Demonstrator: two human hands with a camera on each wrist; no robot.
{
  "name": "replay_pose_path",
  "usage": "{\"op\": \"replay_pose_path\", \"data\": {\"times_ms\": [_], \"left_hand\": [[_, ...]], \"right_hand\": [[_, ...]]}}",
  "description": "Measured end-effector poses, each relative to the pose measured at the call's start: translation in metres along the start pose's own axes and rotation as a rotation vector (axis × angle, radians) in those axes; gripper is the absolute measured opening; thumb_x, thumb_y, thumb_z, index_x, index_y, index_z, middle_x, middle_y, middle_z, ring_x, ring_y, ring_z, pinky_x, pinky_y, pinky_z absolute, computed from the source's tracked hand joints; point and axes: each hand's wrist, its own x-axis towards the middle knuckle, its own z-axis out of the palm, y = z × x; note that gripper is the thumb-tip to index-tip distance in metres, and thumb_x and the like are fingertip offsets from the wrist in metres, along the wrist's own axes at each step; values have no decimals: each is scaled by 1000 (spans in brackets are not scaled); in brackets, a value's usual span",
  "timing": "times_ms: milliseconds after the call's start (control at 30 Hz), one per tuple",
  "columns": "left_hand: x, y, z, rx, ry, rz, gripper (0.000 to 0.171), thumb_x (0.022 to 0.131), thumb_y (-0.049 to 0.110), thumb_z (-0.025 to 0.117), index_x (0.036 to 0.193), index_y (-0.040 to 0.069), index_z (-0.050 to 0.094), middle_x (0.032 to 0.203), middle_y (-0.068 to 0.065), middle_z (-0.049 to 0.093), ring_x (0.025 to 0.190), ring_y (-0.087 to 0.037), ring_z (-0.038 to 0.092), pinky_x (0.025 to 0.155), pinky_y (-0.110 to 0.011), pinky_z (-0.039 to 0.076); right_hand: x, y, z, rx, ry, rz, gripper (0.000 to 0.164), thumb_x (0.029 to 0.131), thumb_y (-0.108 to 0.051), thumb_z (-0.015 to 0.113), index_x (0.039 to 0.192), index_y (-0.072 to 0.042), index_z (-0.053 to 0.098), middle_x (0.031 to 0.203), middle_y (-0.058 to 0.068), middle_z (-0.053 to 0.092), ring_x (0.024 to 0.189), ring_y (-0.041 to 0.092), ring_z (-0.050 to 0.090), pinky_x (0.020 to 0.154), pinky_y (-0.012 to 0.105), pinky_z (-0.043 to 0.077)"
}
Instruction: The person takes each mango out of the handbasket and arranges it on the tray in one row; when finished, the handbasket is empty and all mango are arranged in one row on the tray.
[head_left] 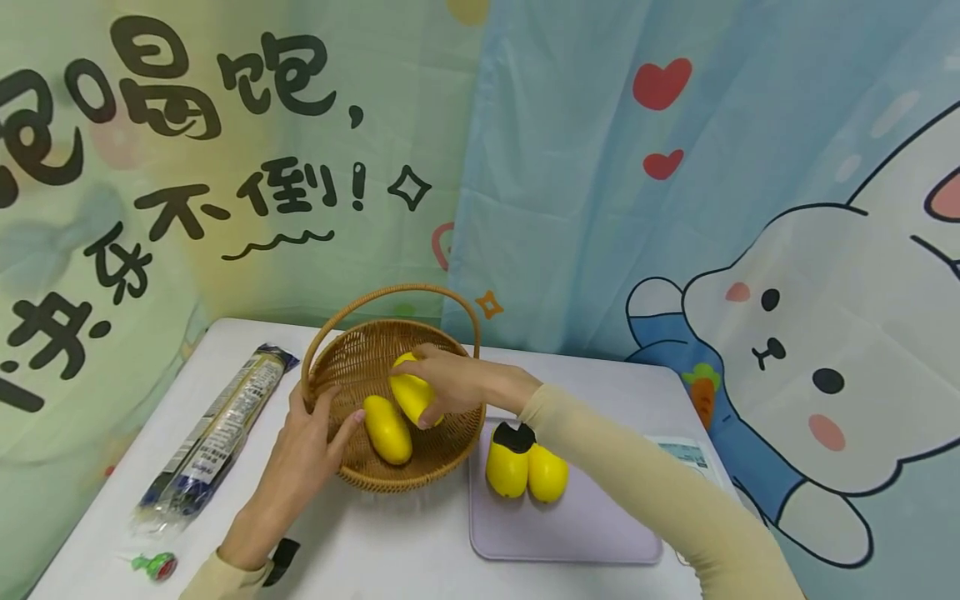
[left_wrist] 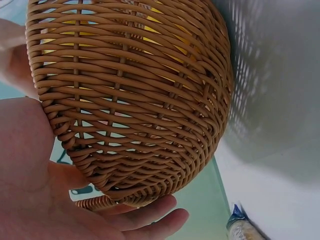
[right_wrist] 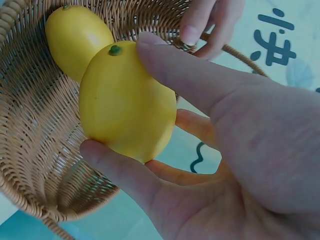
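Note:
A round wicker basket [head_left: 348,362] with a tall arched handle stands toward the back of the table. My left hand [head_left: 303,442] grips its left rim beside the handle's base, and in the left wrist view the fingers wrap the woven edge [left_wrist: 120,187]. Inside the basket, my right hand [head_left: 457,379] holds a yellow mango [right_wrist: 127,100] between thumb and fingers, its green stem nub showing. A second mango [head_left: 387,429] lies on the basket floor right beside it. Two more yellow mangoes [head_left: 506,475] sit side by side on a pale purple tray [head_left: 570,537].
Left of the basket lies a long clear-and-dark plastic package [head_left: 217,433]. A small green and red item [head_left: 157,566] is near the front left. Beyond the tray, a printed sheet [head_left: 682,454] is partly hidden by the right sleeve. A printed cloth backdrop [head_left: 555,167] hangs behind the table.

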Motion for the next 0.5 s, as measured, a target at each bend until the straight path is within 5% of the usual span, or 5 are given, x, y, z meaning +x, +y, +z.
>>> {"op": "replay_pose_path", "data": {"times_ms": [200,500], "left_hand": [[0,1,-1,-2,-11,-9,68,105,48,51,149,-3,43,156,-38,18,112,-59,58,88,-66,51],[-3,0,-3,-6,-14,-17,67,104,47,52,149,-2,43,156,-40,17,107,-59,59,84,-66,52]], "right_hand": [[-29,10,-1,87,34,8,78,91,-29,78,157,-26,38,169,14,16,154,30,27,115,45,41],[-70,42,-1,155,98,69,77,90,-27,80,156,-28,41,167,14,21,143,31,43,110,45,45]]}}
